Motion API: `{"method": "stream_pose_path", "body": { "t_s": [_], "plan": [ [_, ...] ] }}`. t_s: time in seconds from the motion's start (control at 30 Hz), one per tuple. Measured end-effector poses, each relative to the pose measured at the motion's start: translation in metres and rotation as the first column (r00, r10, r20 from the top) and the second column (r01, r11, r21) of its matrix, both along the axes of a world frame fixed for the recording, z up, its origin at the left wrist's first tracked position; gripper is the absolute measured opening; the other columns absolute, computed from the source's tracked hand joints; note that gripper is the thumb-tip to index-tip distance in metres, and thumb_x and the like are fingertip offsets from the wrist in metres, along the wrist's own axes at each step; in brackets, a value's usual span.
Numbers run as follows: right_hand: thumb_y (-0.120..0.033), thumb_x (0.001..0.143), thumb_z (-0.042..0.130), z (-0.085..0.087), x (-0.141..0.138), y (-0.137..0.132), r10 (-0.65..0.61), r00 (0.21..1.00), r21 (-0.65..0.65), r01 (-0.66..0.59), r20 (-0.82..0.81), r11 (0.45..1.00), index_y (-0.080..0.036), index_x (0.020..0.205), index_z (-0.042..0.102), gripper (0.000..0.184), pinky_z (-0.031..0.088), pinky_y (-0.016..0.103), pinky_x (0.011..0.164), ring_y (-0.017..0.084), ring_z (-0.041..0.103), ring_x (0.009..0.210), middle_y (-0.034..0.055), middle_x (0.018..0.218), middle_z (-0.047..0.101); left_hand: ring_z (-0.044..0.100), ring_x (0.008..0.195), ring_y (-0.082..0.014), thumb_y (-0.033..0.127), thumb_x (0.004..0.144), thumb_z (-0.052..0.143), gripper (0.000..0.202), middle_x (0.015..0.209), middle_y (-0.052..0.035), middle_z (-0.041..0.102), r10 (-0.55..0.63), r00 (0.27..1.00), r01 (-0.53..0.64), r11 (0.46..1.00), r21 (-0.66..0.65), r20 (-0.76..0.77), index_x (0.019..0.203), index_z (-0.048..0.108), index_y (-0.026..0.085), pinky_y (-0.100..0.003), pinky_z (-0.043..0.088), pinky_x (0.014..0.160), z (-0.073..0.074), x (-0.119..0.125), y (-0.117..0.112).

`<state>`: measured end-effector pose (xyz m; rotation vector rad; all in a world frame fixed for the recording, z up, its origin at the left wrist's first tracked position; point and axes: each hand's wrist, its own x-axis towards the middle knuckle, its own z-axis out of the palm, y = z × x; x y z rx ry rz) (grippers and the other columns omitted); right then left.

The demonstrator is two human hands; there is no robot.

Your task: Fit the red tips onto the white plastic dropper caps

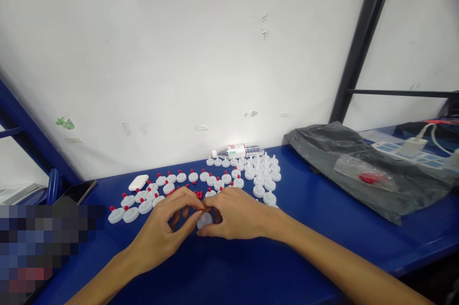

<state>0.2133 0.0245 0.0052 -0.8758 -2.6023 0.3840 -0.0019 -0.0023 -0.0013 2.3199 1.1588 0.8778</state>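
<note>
My right hand (pixel 238 214) is closed around a white plastic nozzle cap (pixel 204 221), thumb below it and fingers on its far side. The thumb and fingertips of my left hand (pixel 163 226) pinch a small red tip cap (pixel 202 209) at the nozzle end, where the two hands meet. Fingers partly hide whether the red piece is seated. Just beyond my hands lie loose red tip caps (pixel 199 195). To the left and behind stand several white nozzle caps with red tips (pixel 131 214). Bare white nozzle caps (pixel 269 198) are grouped behind my right hand.
A clear plastic bottle (pixel 236 151) lies along the wall behind the caps. On the blue table (pixel 322 219), a white rounded case (pixel 138 182) sits back left. A dark grey bag (pixel 322 147) with a clear packet of red pieces (pixel 366 174) lies right, before a power strip (pixel 394 149).
</note>
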Motion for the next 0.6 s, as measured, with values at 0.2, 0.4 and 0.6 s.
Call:
{"method": "stream_pose_path", "body": {
  "t_s": [0.2, 0.4, 0.6],
  "plan": [
    [-0.049, 0.087, 0.063, 0.0010, 0.0003, -0.0009, -0.051, 0.996, 0.028, 0.053, -0.068, 0.998, -0.023, 0.097, 0.071, 0.029, 0.038, 0.027, 0.063, 0.017, 0.064, 0.069, 0.0005, 0.076, 0.072, 0.054, 0.069, -0.0121, 0.036, 0.098, 0.052, 0.016, 0.089, -0.0009, 0.061, 0.073, 0.997, -0.072, 0.997, -0.018, 0.031, 0.098, 0.062, 0.024, -0.023, 0.040, 0.053, 0.0003, 0.0006, 0.0018],
    [-0.040, 0.088, 0.064, 0.0051, 0.0004, -0.0030, -0.100, 0.974, 0.011, 0.104, -0.205, 0.994, -0.024, 0.112, 0.071, 0.030, 0.043, 0.026, 0.070, 0.017, 0.067, 0.077, 0.0004, 0.088, 0.075, 0.055, 0.066, -0.0130, 0.042, 0.096, 0.054, 0.020, 0.082, 0.0003, 0.063, 0.175, 0.978, -0.174, 0.985, -0.018, 0.116, 0.097, 0.061, 0.023, -0.024, 0.040, 0.052, 0.0004, -0.0001, 0.0040],
    [-0.037, 0.088, 0.066, 0.0062, -0.0005, -0.0031, -0.137, 0.948, 0.033, 0.152, -0.286, 0.988, -0.025, 0.108, 0.071, 0.024, 0.045, 0.027, 0.073, 0.015, 0.066, 0.078, -0.0003, 0.094, 0.074, 0.050, 0.054, -0.0129, 0.046, 0.094, 0.055, 0.023, 0.062, 0.0057, 0.054, 0.240, 0.963, -0.237, 0.971, -0.042, 0.123, 0.099, 0.057, 0.024, -0.025, 0.038, 0.051, -0.0050, -0.0019, 0.0085]
  ]
}}
